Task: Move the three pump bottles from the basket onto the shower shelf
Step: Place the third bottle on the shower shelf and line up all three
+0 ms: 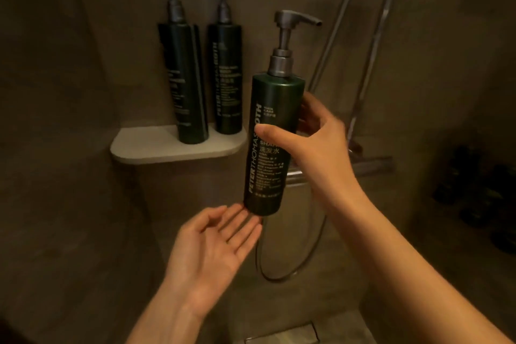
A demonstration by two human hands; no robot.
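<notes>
Holding the third pump bottle [269, 142] upright at mid-body, the right hand [315, 142] has its grip closed round it; the left hand [212, 248] lies open, seemingly brushing its base. The shower shelf [156, 145], carrying two bottles [206, 78], lies up-left.

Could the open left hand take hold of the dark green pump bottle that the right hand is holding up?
Probably yes. The left hand lies open, palm up, its fingertips at the base of the dark green pump bottle. The right hand grips only the bottle's middle, leaving its lower part free.
</notes>
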